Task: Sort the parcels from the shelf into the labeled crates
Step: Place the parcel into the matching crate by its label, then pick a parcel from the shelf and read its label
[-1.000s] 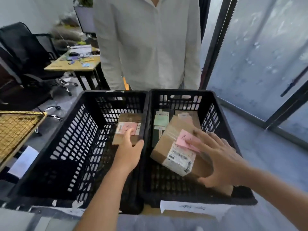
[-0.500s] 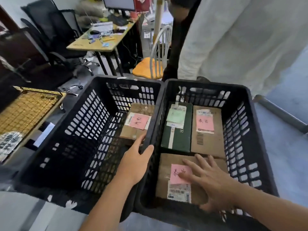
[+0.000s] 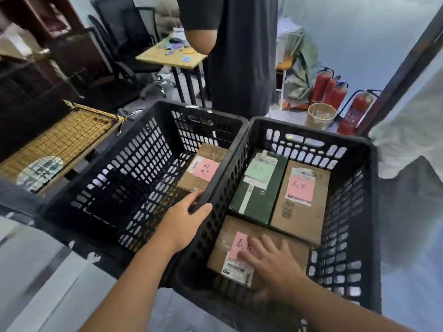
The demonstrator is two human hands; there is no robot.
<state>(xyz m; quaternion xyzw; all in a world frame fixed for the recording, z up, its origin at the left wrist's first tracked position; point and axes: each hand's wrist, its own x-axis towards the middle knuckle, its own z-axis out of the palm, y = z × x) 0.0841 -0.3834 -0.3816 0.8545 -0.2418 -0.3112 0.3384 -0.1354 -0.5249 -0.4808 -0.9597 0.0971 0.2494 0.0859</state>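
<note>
Cardboard parcel [image 3: 259, 255] lies at six o'clock in the right crate [image 3: 354, 212] under the flat, open right hand [image 3: 275, 264], while the left hand [image 3: 189, 221] grips the rim; withdrawing carelessly might snag its pink label.

I see two black crates side by side. My left hand [image 3: 184, 221] grips the rim where the left crate [image 3: 134, 168] meets the right crate [image 3: 354, 212]. My right hand [image 3: 273, 264] lies flat on the near parcel [image 3: 275, 240] — pink note, barcode label. Behind it sit a green box [image 3: 259, 190] and a brown parcel [image 3: 302, 202]; one parcel [image 3: 203, 166] lies in the left crate.
</note>
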